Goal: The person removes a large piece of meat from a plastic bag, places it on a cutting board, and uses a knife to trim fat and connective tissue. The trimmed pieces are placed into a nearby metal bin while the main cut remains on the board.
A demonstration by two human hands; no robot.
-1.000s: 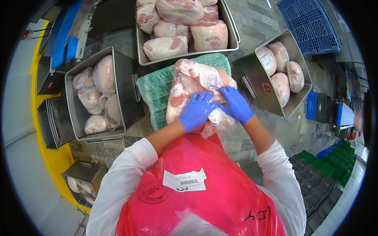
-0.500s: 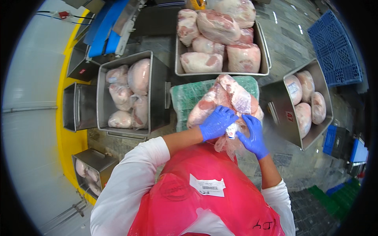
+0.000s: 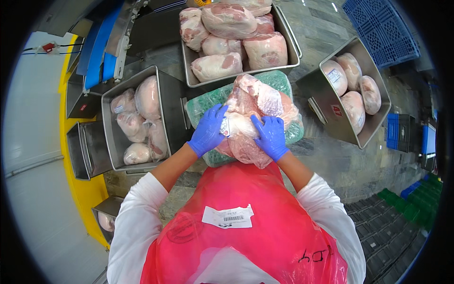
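Large pieces of raw meat [image 3: 269, 102] lie in front of me on a green plastic-lined base [image 3: 197, 111]. A clear plastic bag [image 3: 246, 147] with a small white label covers the near part of the meat. On its left side my left hand [image 3: 208, 128], in a blue glove, grips the bag beside the label, fingers curved over the top. Opposite it my gloved right hand [image 3: 270, 136] holds the bag's right side, thumb and fingers pressed on the plastic. Both palms' undersides are hidden.
A metal bin of meat [image 3: 293, 35] stands just beyond the base. Other metal bins with bagged meat flank it at left [image 3: 106, 125] and right [image 3: 373, 132]. A blue pallet [image 3: 380, 31] is at the far right, a blue conveyor [image 3: 97, 42] at the far left.
My hands have moved apart, the left one to the left side of the bag. The bag, bunched near my apron before, is now spread over the near part of the meat.
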